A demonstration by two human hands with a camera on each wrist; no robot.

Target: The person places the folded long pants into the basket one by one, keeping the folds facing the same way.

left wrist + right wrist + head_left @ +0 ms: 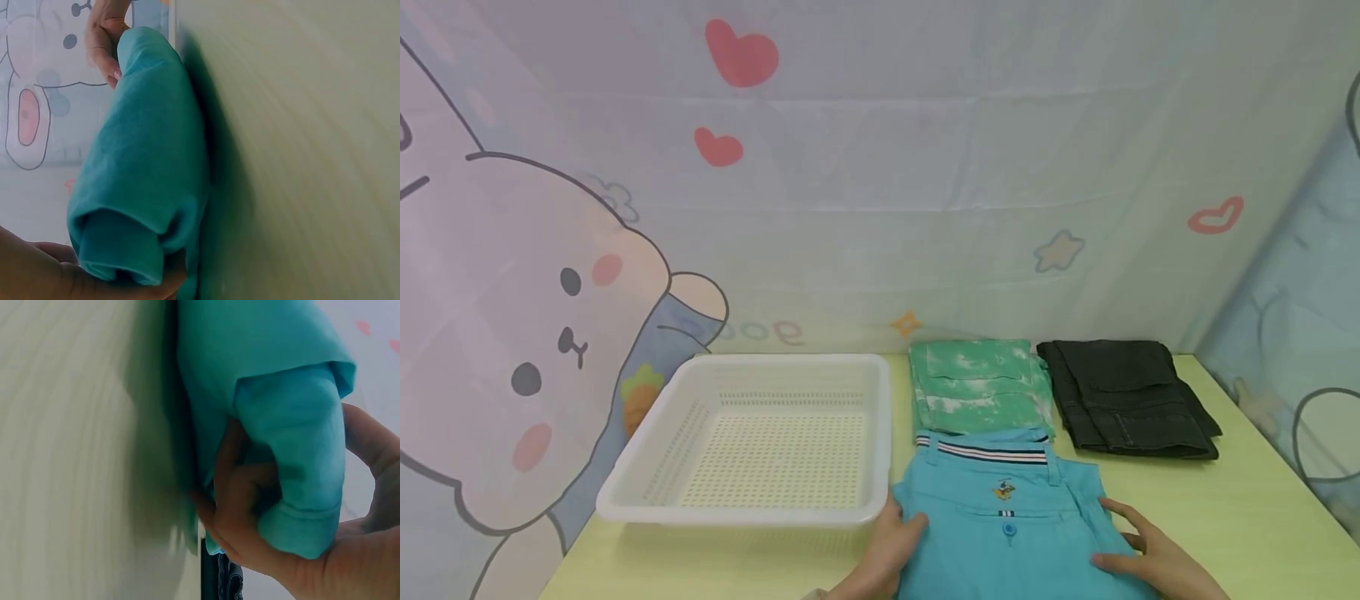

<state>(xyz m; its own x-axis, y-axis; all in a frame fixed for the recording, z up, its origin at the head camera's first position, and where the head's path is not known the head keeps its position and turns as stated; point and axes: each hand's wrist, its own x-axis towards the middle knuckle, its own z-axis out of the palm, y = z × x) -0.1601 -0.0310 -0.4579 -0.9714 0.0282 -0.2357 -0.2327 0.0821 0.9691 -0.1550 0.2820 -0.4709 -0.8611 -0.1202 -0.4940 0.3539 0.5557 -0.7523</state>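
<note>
Holding the blue garment from both sides, the two hands sit at the near edge of my head view. I see the left hand with its grip closed about one side of the cloth, the thumb lying on top and the fingers tucked beneath. The right hand grasps the opposite side, and from the right wrist camera I can make out its fingers curled under a fold, so that grip is clenched on the cloth too. The garment is folded, its striped waistband pointing away, with a small embroidered emblem and a buttoned pocket facing up. It is at the near middle of the desk; I cannot tell whether its whole underside rests there. Its far end meets the near edge of a folded green and white garment. To the right of that lies a folded black garment. A white basket stands on the left, its near right corner just beside the left hand. Behind everything I see a printed backdrop with hearts and a cartoon animal.
</note>
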